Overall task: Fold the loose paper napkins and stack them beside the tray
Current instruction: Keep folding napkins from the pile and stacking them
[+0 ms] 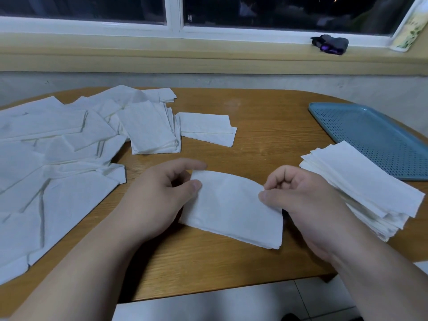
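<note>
A white paper napkin (231, 207) lies folded in front of me, its far edge arched up off the table. My left hand (162, 193) pinches its left far corner between thumb and forefinger. My right hand (301, 200) pinches the right far corner the same way. To the right, a stack of folded napkins (361, 188) sits against the near edge of the blue perforated tray (375, 135). Several loose napkins (58, 158) are strewn over the left of the table.
The wooden table (266, 126) has a rounded edge close to me. A smaller pile of folded napkins (152, 128) and two more sheets (206, 128) lie at the middle back. A dark object (330, 44) rests on the window sill.
</note>
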Action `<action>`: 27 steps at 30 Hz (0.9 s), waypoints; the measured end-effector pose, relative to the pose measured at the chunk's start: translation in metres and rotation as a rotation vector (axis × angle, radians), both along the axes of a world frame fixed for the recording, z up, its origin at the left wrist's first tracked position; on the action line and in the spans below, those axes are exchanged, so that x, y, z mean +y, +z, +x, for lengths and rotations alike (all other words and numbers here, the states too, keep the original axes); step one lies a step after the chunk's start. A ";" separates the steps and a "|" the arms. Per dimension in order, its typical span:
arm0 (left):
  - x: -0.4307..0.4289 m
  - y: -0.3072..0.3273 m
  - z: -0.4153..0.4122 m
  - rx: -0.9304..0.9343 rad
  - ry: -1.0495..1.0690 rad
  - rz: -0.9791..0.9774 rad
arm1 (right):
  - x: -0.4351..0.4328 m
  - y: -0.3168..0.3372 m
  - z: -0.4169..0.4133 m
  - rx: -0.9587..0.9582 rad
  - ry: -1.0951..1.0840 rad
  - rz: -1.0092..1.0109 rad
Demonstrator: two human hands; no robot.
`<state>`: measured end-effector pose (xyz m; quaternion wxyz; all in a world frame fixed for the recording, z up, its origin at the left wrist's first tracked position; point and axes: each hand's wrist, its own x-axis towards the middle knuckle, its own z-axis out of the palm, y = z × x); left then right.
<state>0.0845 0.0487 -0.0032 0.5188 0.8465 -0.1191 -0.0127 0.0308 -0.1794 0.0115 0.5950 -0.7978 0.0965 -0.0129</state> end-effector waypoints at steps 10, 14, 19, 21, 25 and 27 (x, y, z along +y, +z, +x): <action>-0.007 -0.006 -0.002 -0.121 -0.026 0.433 | 0.008 -0.008 -0.006 -0.025 0.025 -0.754; -0.005 -0.016 0.003 -0.241 -0.038 0.532 | 0.008 -0.008 -0.004 -0.070 0.085 -0.870; -0.001 -0.014 0.000 -0.321 -0.048 0.584 | 0.002 -0.013 0.002 -0.097 0.099 -0.924; 0.002 -0.010 -0.003 -0.290 -0.076 0.624 | 0.002 -0.015 0.004 -0.100 0.118 -0.921; 0.010 -0.005 -0.007 -0.257 -0.086 0.645 | 0.003 -0.016 0.005 -0.127 0.154 -0.933; 0.013 -0.006 -0.006 -0.232 -0.073 0.622 | 0.004 -0.015 0.008 -0.146 0.153 -0.915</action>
